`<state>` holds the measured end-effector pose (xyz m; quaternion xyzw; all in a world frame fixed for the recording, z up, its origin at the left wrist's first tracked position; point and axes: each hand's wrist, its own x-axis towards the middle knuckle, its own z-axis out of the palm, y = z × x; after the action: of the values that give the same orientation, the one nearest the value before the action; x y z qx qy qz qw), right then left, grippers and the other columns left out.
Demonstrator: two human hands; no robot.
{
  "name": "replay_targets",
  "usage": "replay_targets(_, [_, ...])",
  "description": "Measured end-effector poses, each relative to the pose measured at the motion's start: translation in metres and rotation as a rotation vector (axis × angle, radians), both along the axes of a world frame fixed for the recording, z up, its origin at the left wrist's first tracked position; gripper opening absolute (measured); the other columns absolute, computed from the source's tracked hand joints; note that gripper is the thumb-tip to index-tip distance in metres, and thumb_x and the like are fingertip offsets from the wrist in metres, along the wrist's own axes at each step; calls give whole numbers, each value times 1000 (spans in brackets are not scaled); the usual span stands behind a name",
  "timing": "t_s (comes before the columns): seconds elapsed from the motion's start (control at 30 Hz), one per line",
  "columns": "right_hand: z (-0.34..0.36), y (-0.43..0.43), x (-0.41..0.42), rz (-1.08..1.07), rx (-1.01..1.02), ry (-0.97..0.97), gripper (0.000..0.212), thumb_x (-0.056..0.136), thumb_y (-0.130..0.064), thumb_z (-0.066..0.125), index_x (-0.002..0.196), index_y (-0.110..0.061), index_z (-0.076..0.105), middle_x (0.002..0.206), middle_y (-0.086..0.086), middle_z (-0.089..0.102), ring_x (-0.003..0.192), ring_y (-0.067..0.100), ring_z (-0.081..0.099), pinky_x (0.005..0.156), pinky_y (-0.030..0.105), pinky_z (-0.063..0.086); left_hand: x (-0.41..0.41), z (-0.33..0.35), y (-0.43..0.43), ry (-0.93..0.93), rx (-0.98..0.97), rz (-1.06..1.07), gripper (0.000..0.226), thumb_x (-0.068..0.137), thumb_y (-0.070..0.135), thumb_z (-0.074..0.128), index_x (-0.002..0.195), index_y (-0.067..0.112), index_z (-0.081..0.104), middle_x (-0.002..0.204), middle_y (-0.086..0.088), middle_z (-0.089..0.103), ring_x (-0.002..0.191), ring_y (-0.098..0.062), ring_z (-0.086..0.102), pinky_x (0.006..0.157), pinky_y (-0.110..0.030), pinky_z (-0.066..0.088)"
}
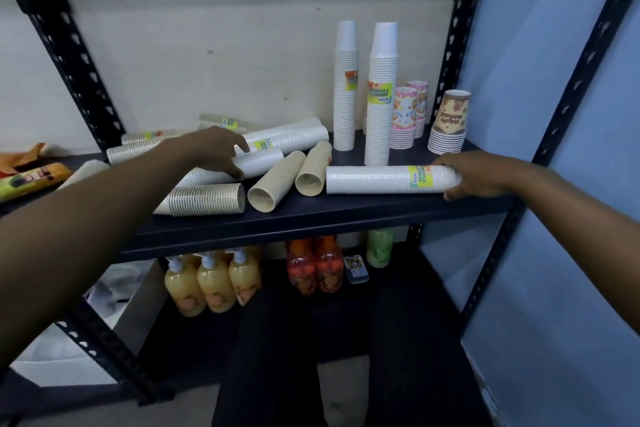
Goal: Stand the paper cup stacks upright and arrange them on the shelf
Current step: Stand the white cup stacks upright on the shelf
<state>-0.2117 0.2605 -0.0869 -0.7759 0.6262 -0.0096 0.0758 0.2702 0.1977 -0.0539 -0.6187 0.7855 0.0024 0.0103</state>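
R hand (474, 175) grips right end of front white stack (374, 179), fingers over top, thumb underneath. The stack lies on its side along the shelf (346, 215) front edge, right half, label near the hand. L hand (214, 149) curls round middle white stack (258, 163), which also lies on its side, mid-shelf. Two beige stacks (278, 180) lie side by side betw. the two white ones, mouths toward front edge. Gold-rimmed stack (207, 199) lies near front edge, left of them. More stacks lie toward back-left. Upright at back-right corner: two tall white stacks (381, 97), pink stacks (404, 118), and brown printed cups (450, 121) nearest right edge.
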Motion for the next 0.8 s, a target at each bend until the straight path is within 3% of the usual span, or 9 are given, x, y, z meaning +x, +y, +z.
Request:
replay_targets(0.2, [1, -1, -6, 5, 10, -66, 67, 77, -31, 86, 134, -34, 53, 124, -5, 62, 109, 18, 56, 96, 36, 47, 10, -4, 2, -129, -11, -3, 75, 76, 34, 85, 143, 29, 51, 137, -5, 57, 120, -25, 55, 97, -35, 45])
replay_targets(0.4, [18, 12, -13, -40, -22, -239, 64, 71, -41, 89, 124, -41, 53, 118, -12, 59, 102, 11, 58, 83, 26, 44, 21, -2, -1, -129, -28, 21, 75, 72, 40, 85, 139, 23, 55, 130, -2, 61, 114, -22, 56, 92, -32, 47])
replay_targets(0.53, [42, 24, -13, -56, -82, -376, 57, 64, -47, 92, 111, -44, 59, 108, -15, 63, 94, 8, 61, 74, 24, 45, 24, 18, 0, -197, -93, 2, 59, 74, 43, 81, 126, 20, 64, 118, 1, 66, 104, -19, 58, 87, -32, 49])
replay_targets(0.67, [68, 32, -7, -18, -171, -633, 55, 57, -49, 92, 104, -42, 66, 107, -15, 69, 94, 14, 68, 79, 29, 54, 22, 50, 4, -358, -288, -26, 50, 80, 49, 70, 123, 27, 62, 117, 6, 64, 105, -17, 60, 86, -34, 48])
replay_targets(0.73, [74, 32, -2, -8, -219, -824, 54, 60, -38, 94, 106, -37, 66, 116, -8, 69, 101, 20, 69, 90, 39, 58, 16, 64, 6, -440, -395, -55, 45, 83, 48, 65, 123, 28, 61, 118, 6, 62, 106, -17, 62, 89, -35, 47])
replay_targets(0.8, [76, 31, 5, 0, -259, -993, 57, 63, -30, 94, 111, -32, 64, 114, -1, 70, 104, 24, 71, 91, 42, 59, 6, 74, 7, -481, -463, -92, 41, 84, 45, 64, 122, 30, 61, 114, 5, 60, 105, -17, 62, 89, -34, 45])
